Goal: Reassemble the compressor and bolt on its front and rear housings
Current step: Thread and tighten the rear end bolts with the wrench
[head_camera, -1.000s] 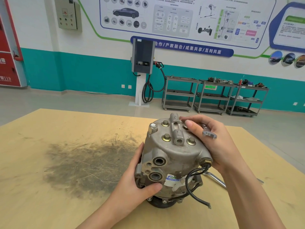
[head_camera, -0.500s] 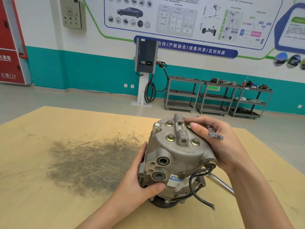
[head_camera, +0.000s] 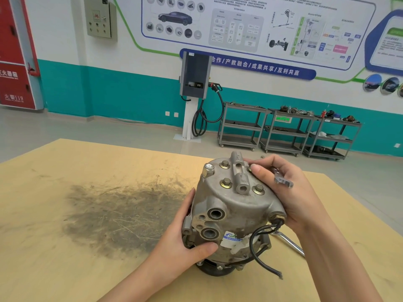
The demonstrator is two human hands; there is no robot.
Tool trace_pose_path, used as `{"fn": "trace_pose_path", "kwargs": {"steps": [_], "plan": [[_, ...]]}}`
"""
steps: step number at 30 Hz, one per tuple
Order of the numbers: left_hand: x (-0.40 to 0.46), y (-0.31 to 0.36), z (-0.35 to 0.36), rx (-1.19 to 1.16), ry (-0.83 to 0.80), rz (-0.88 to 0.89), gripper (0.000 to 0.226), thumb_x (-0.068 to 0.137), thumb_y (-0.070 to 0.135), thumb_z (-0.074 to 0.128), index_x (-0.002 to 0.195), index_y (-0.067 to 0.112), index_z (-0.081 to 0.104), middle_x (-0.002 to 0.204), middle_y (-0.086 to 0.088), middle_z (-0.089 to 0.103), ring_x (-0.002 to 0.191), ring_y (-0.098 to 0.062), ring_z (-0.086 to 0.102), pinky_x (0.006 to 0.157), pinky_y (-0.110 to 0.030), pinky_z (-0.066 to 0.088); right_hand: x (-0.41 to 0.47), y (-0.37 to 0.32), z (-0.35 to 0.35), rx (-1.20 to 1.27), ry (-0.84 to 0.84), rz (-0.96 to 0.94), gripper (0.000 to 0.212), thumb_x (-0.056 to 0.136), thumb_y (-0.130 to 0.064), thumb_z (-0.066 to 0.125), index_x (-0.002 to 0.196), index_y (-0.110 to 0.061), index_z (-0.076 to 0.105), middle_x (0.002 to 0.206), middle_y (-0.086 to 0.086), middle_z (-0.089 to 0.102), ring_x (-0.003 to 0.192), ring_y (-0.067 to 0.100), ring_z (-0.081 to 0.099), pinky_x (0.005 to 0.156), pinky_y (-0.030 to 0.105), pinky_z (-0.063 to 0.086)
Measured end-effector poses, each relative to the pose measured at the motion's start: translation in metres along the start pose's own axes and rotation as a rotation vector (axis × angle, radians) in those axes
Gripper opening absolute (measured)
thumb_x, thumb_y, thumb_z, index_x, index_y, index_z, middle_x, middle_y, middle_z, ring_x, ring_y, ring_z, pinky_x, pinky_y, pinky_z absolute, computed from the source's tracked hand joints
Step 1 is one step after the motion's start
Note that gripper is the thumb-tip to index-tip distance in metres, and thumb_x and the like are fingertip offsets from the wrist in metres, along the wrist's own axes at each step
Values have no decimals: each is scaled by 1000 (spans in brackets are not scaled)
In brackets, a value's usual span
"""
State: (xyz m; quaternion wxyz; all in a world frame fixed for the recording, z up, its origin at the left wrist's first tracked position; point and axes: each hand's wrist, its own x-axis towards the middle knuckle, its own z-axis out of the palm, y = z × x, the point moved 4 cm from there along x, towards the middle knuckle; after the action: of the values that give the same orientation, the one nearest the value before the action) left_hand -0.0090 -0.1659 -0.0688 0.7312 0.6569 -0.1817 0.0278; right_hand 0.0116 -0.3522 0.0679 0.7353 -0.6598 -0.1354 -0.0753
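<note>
The grey cast-metal compressor [head_camera: 233,214] stands upright on the scuffed yellow wooden tabletop [head_camera: 65,247], the left hand [head_camera: 185,243] gripping its lower side while the right hand [head_camera: 290,192] cups its bolted top, fingers curled around a small silver wrench [head_camera: 282,180].

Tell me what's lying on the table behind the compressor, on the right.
A shiny metal tool handle pokes out from behind the compressor, lying on the wooden table under the right hand. Its working end is hidden by the compressor body, so the tool type cannot be told.
</note>
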Motion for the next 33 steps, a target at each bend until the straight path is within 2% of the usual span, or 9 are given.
{"fn": "trace_pose_path", "kwargs": {"steps": [2, 4, 9, 11, 14, 17, 20, 28, 33], "plan": [[0, 0, 0, 0, -1, 1, 116, 56, 53, 92, 145, 49, 18, 135, 20, 59, 124, -6, 58, 92, -16, 49, 1, 1, 0, -9, 28, 11, 14, 75, -10, 70, 79, -7, 57, 97, 11, 75, 78, 24, 68, 62, 31, 58], [0, 0, 0, -2, -1, 1, 114, 56, 53, 92, 144, 51, 19, 135, 20, 59, 124, -5, 58, 92, -15, 49, 0, 0, 0, -12, 40, 3, 18, 70, -15, 71, 80, -7, 59, 90, 9, 75, 72, 20, 67, 56, 29, 57], [0, 0, 0, -5, 0, 3, 113, 56, 54, 92, 143, 52, 19, 135, 22, 59, 124, -4, 58, 91, -15, 49, -2, 1, -1, 17, 20, -11, 8, 83, -6, 65, 90, -6, 69, 88, 8, 74, 71, 16, 67, 57, 23, 56], [0, -1, 0, -3, -1, 3, 114, 56, 53, 92, 144, 50, 19, 134, 22, 59, 123, -4, 58, 91, -15, 49, -1, 0, 0, 7, 19, 9, 5, 80, -8, 67, 84, -6, 65, 91, 11, 73, 72, 19, 66, 56, 25, 56], [1, -2, 0, 4, -2, 4, 116, 56, 54, 92, 145, 48, 19, 134, 22, 59, 123, -4, 58, 91, -15, 49, 2, 0, 1, 0, 48, 34, 15, 74, -10, 71, 78, -7, 57, 92, 9, 75, 69, 19, 67, 54, 26, 57], [1, -2, -1, 7, -4, 10, 114, 56, 54, 91, 144, 50, 19, 134, 22, 59, 123, -4, 58, 91, -14, 49, 0, 0, 0, 3, 48, 13, 13, 75, -11, 71, 84, -8, 63, 79, 6, 72, 63, 15, 65, 51, 23, 54], [1, -1, -1, 7, -7, 13, 112, 58, 52, 91, 144, 50, 19, 135, 22, 58, 124, -5, 57, 91, -15, 49, -2, 2, -1, 44, 18, 11, 16, 74, -12, 68, 89, -6, 68, 80, 6, 73, 66, 15, 66, 54, 22, 55], [1, -1, -1, 28, 2, 35, 110, 58, 56, 89, 144, 47, 20, 134, 28, 56, 124, 2, 55, 90, -10, 46, 3, -1, -1, -1, 30, 63, 21, 65, -16, 74, 80, -7, 62, 68, 4, 66, 56, 12, 62, 48, 23, 53], [2, -2, 0, 37, -8, 39, 110, 62, 53, 89, 145, 46, 18, 135, 27, 56, 125, 1, 55, 92, -10, 46, 0, 2, -1, 23, -24, 31, 20, 70, -15, 69, 88, -8, 71, 81, 10, 72, 69, 19, 67, 57, 25, 57]]}}
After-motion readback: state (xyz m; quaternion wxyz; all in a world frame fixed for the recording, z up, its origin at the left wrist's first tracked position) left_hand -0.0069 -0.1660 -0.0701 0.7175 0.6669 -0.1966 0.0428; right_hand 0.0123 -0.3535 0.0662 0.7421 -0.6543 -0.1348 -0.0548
